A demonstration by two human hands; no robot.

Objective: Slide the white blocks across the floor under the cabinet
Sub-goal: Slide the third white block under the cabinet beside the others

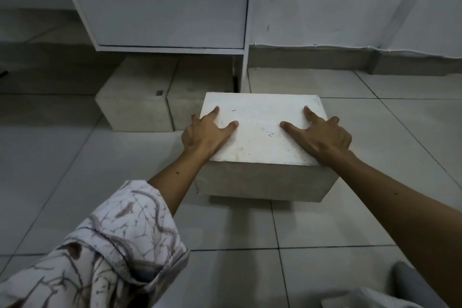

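A large white block (260,137) marked "11-2" stands on the tiled floor in front of the white cabinet (160,7). My left hand (207,132) grips its left top edge, thumb and forefinger spread on top. My right hand (322,134) holds the right top edge the same way. Two more white blocks, one at the left (135,97) and one beside it (192,92), lie side by side partly under the cabinet's raised bottom, just left of the block that I hold.
The cabinet's right side panel (245,70) reaches the floor right behind the held block. A white wall with a low skirting (350,57) runs to the right. Grey floor tiles (75,170) spread left and near me. My patterned sleeve (105,257) fills the lower left.
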